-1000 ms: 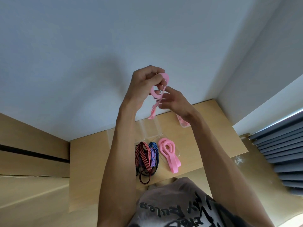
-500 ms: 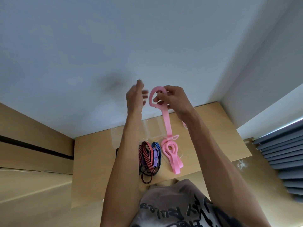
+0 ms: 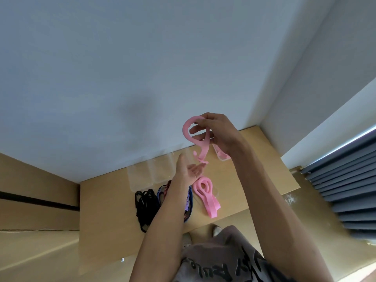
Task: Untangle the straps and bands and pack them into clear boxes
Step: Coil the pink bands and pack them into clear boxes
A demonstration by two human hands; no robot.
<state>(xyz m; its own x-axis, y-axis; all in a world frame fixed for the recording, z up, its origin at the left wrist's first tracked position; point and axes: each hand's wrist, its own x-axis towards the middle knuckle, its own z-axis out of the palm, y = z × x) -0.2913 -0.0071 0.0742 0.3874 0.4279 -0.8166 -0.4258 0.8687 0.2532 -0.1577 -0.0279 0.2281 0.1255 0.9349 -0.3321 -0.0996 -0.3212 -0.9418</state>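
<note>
Item: pink band (image 3: 190, 132), held raised above the counter (image 3: 254, 165), looped at the top with its tail dangling toward the far side.

Right hand (image 3: 217, 132): fingers curled round the loop, gripping it.

Left hand (image 3: 188, 169): palm up, fingers relaxed, holding nothing, just under the tail.

Handling, as judged: the left hand should catch the tail and feed it round the loop, keeping the coil flat and small enough for a clear box (image 3: 150, 171).

Also on the counter: a second pink band (image 3: 206, 197), coiled, apparently lying partly in a clear container; a black strap bundle (image 3: 145, 206) to its left.

Obscured: the left forearm covered most of the striped straps (image 3: 165, 189); a pink-filled box (image 3: 220, 154) sat half hidden behind the right wrist; box edges were faint.
</note>
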